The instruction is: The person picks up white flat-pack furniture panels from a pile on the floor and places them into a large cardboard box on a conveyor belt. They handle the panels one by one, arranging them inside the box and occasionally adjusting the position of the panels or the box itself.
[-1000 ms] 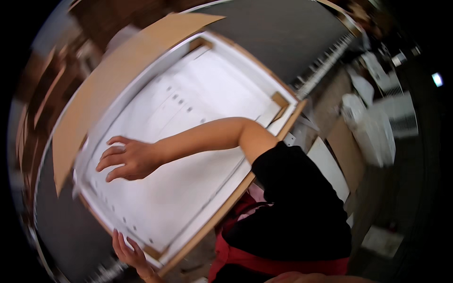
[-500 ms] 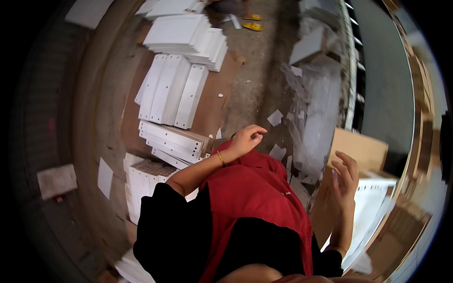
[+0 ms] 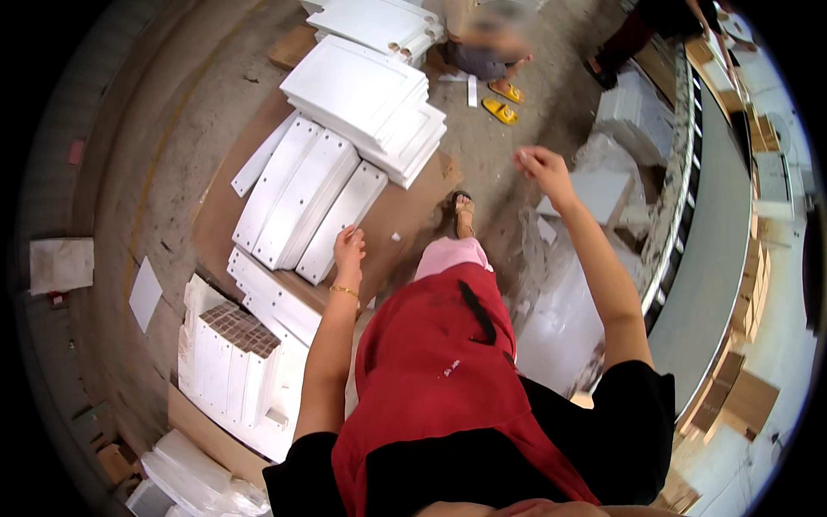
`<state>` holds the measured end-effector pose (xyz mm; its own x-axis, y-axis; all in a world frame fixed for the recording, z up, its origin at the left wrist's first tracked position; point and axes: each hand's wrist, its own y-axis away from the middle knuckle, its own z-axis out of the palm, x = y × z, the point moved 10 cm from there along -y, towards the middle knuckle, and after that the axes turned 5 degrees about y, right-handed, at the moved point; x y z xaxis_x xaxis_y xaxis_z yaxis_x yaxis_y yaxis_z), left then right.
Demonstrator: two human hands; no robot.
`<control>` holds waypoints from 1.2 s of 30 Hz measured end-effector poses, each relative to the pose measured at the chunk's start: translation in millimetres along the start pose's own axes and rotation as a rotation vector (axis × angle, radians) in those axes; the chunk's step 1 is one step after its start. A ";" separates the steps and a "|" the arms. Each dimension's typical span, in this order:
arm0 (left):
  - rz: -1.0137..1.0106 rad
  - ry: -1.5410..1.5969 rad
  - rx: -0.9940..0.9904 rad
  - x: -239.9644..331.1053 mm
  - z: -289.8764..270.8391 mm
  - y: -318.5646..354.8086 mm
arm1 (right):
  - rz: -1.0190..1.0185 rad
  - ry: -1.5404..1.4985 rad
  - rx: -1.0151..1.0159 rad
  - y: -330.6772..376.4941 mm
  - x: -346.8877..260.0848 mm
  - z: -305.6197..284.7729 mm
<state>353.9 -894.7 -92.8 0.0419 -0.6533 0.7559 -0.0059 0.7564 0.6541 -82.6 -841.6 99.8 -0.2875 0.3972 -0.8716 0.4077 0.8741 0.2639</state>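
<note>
Underfoot, dusty concrete floor [image 3: 155, 164] (workshop) carries stacked white panels [image 3: 366, 86] on cardboard [image 3: 405, 211].

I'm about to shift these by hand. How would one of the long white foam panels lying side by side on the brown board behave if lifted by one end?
The long white foam panels look thick yet probably light. Being long and narrow, one lifted by an end may sag or snap. The left hand is nearest them, touching nothing clearly; the right hand is raised, apparently empty.

Furniture workshop or factory floor, stacks of white painted cabinet panels [image 3: 366, 95] on cardboard sheets [image 3: 413, 207], dusty concrete floor [image 3: 172, 129], long grey conveyor table [image 3: 715, 258], plastic wrapping [image 3: 551, 319]
</note>
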 end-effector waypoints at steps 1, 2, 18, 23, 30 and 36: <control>0.010 0.020 0.043 12.3 10.0 -25.4 | 0.002 -0.065 0.004 -61.7 -3.4 3.6; 0.042 0.008 0.083 26.2 21.6 -53.2 | 0.007 -0.128 0.006 -120.6 -6.6 9.4; 0.215 -0.530 0.702 111.8 141.1 -281.5 | 0.547 -0.494 0.395 -594.9 110.2 187.3; 0.043 -0.461 0.826 105.8 146.5 -324.6 | 0.603 -0.261 0.235 -622.6 90.8 205.8; -0.008 -0.228 0.622 59.2 91.5 -328.5 | 0.455 -0.632 0.268 -599.3 118.1 217.7; -0.009 0.337 0.261 103.6 123.2 -238.0 | 0.524 -0.931 -0.211 -478.4 96.0 222.3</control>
<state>236.5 -1146.4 -166.7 0.3675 -0.5802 0.7268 -0.2545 0.6889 0.6787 -112.6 -1283.8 -201.9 0.6847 0.4448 -0.5774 0.1052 0.7236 0.6822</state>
